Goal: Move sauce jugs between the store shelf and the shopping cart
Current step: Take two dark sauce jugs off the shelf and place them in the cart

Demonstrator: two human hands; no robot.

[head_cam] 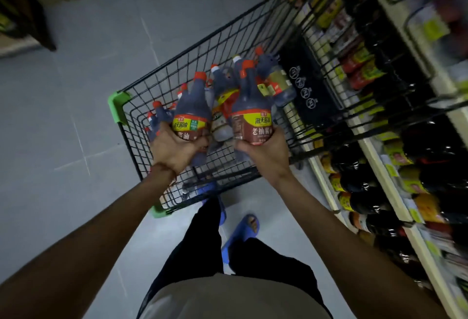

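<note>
Centre of frame: the left hand [177, 147] grips the bottom of the left jug [192, 113], fingers curled round its base. The right hand [263, 154] grips the bottom of the right jug [250, 118] the same way. Both jugs are dark and red-capped, with yellow and red labels. Their caps point toward the top of the frame. They are held side by side, apart, at the near end of the shopping cart [202, 47]. Whether they rest on anything cannot be told.

Further jugs [225, 83] of the same kind lie heaped in the cart's wire basket, beyond and between the 2 held ones; their count cannot be told. The cart has green corner guards and stands on a grey tiled floor [76, 90].

Right edge of frame: the store shelf [377, 166], its tiers stocked with dark bottles, blurred. Lower centre: blue slippers [243, 227] and dark trousers.
</note>
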